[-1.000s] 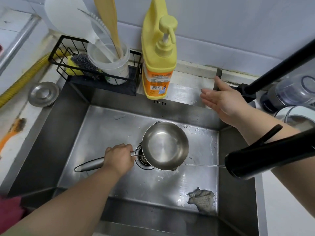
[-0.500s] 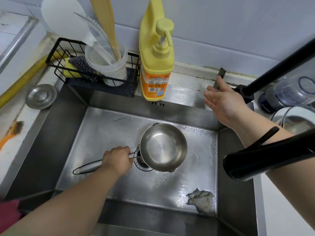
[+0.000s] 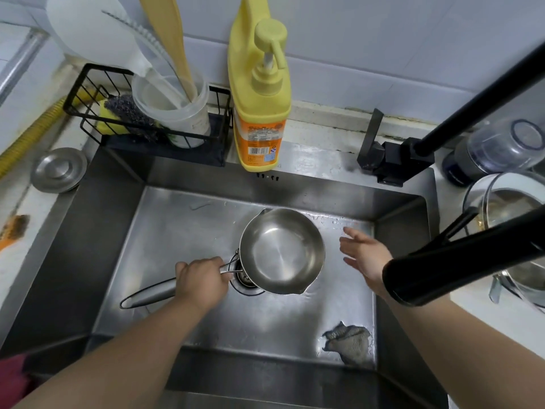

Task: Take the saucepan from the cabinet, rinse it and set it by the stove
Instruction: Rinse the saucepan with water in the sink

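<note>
A small stainless saucepan (image 3: pixel 281 250) hangs over the drain inside the steel sink (image 3: pixel 118 231), its bowl facing up and tilted slightly. My left hand (image 3: pixel 200 280) is closed around its long metal handle, near the bowl. My right hand (image 3: pixel 364 255) hovers open just right of the pan's rim, fingers spread, touching nothing. The black faucet spout (image 3: pixel 460 270) crosses over my right forearm; no water runs from it. The faucet lever (image 3: pixel 373 134) stands at the sink's back edge.
A yellow soap bottle (image 3: pixel 259 113) and a black wire rack (image 3: pixel 147 119) with a utensil cup stand behind the sink. A grey cloth (image 3: pixel 348 342) lies in the sink's front right corner. A drain lid (image 3: pixel 59 169) sits left; glass lids and pots (image 3: pixel 507 202) crowd the right.
My right hand left the faucet lever and came down into the sink beside the pan. The thin stream from the spout stopped. The pan stays held over the drain.
</note>
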